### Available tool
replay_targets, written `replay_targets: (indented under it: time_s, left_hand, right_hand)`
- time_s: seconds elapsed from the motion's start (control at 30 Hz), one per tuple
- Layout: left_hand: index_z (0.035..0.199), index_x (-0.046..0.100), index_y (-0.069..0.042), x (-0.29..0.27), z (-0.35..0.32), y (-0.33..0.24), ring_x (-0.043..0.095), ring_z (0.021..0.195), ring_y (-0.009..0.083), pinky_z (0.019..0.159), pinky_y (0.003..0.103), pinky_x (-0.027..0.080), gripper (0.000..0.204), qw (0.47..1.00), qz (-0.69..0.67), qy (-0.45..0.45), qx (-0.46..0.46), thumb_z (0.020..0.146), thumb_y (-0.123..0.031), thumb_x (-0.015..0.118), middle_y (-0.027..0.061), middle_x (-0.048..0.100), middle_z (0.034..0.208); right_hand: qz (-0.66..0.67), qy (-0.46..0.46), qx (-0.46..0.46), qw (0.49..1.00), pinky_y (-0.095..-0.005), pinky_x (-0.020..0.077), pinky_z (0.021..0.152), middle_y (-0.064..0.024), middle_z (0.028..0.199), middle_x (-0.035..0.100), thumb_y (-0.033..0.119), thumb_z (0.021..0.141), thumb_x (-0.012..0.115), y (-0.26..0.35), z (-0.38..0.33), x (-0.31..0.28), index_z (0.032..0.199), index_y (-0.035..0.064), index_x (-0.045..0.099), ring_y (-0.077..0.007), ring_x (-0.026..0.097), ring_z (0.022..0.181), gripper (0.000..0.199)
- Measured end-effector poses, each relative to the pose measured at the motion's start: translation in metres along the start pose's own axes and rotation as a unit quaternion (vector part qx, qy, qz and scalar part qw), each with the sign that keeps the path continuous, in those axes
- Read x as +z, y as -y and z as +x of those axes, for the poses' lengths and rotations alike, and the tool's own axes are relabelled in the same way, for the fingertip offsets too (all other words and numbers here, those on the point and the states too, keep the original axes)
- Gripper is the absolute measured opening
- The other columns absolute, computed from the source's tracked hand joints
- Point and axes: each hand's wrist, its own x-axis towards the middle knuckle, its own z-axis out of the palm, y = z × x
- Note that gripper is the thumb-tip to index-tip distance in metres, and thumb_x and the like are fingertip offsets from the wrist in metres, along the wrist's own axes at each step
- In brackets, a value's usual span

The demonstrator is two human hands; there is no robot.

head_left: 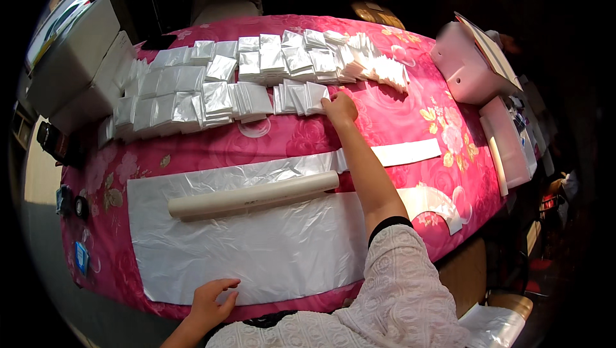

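Note:
My right hand [341, 108] reaches across to the end of the nearest row of folded plastic packets. Its fingers are closed on the edge of a small square folded plastic bag [317, 98], which leans against others like it. Low in the picture, my left hand [214, 303] is open, thumb and fingers apart, by the near edge of a large white plastic bag [250, 252] spread flat. Across that bag lies a pale cardboard tube [256, 195], touched by neither hand. The bag's two long handles extend to the right, one passing under my right forearm.
Several rows of folded packets [173, 82] fill the far side of the pink floral tablecloth [308, 136]. White boxes [77, 46] stand at the left, a pink box [471, 69] and a white bin [510, 139] at the right. A blue packet [81, 258] lies near the left edge.

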Motion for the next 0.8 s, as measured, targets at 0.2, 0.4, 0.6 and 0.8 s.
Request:
replay_targets:
  time_s: [0.2,0.4,0.6,0.8]
  left_hand:
    - [0.097,0.064,-0.004,0.001,-0.005,0.003,0.065,0.081,0.0226,0.071,0.030,0.050,0.025,1.000,-0.011,-0.020,0.019,0.072,-0.005,0.064,0.0112,0.066,0.089]
    - [0.096,0.064,-0.004,0.015,-0.008,0.008,0.064,0.081,0.0266,0.072,0.032,0.050,0.024,0.993,0.021,-0.012,0.116,0.072,-0.008,0.066,0.0122,0.066,0.089]
    - [0.113,0.055,-0.002,0.036,0.004,0.012,0.057,0.101,0.0329,0.086,0.037,0.045,0.043,0.987,0.066,-0.021,0.143,0.073,-0.013,0.066,0.0178,0.058,0.112]
    - [0.136,0.024,0.003,0.075,0.025,0.008,0.017,0.130,0.0470,0.105,0.045,0.024,0.086,0.944,0.194,-0.025,0.265,0.072,-0.030,0.071,0.0319,0.011,0.141]
  right_hand:
    - [0.126,0.170,-0.277,0.937,-0.0389,0.0443,0.086,-0.0140,0.109,0.059,0.033,0.073,0.068,0.013,-0.071,-0.034,0.105,0.0044,0.062,-0.0307,0.054,0.102,0.043]
    - [0.024,0.203,-0.482,0.852,-0.0363,0.0434,0.087,-0.0111,0.105,0.058,0.015,0.073,0.063,-0.028,-0.200,-0.071,0.113,0.0077,0.057,-0.0280,0.052,0.100,0.041]
    - [0.004,0.299,-0.386,0.873,-0.0392,0.0466,0.076,-0.0183,0.096,0.056,0.025,0.077,0.064,-0.036,-0.308,-0.109,0.121,0.0020,0.048,-0.0335,0.056,0.087,0.052]
    - [0.108,0.243,-0.439,0.858,-0.0375,0.0392,0.093,-0.0214,0.115,0.051,0.032,0.084,0.056,-0.059,-0.370,-0.099,0.121,-0.0032,0.047,-0.0339,0.049,0.107,0.051]
